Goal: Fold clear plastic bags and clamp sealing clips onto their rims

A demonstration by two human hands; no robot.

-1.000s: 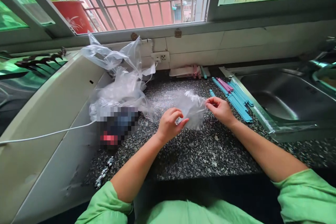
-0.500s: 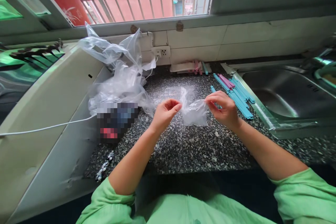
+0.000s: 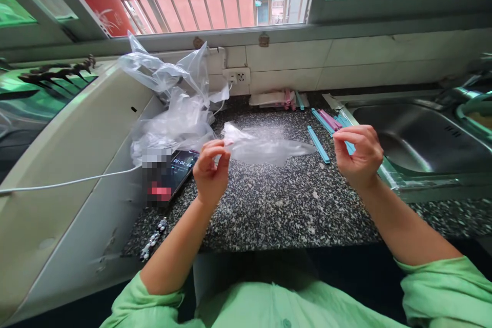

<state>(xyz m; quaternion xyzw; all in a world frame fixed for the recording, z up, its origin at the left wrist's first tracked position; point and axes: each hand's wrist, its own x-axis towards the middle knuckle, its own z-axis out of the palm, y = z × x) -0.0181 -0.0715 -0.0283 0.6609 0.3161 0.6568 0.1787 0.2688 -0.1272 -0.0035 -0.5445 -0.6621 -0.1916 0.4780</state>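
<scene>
My left hand (image 3: 211, 169) is closed, pinching the left end of a thin clear plastic bag (image 3: 265, 150). The bag stretches out to the right above the speckled counter, its far end narrowing near a single light-blue strip (image 3: 318, 144). My right hand (image 3: 358, 156) is raised beyond that end, thumb and fingertips pressed together in a ring. A gap shows between it and the visible plastic, and whatever is in its pinch cannot be made out. Partly behind this hand lies a group of blue strips with a few pink strips (image 3: 330, 120).
A heap of crumpled clear plastic (image 3: 177, 118) stands at left beside a phone (image 3: 180, 171) showing a timer. A white cable (image 3: 77, 184) crosses the left panel. More strips in a clear packet (image 3: 269, 98) lie by the wall. A steel sink (image 3: 415, 138) is at right.
My hands have moved apart, the left one leftward and the right one rightward. The bag, earlier bunched between both hands, now stretches from the left hand, and the right fingers have come off it.
</scene>
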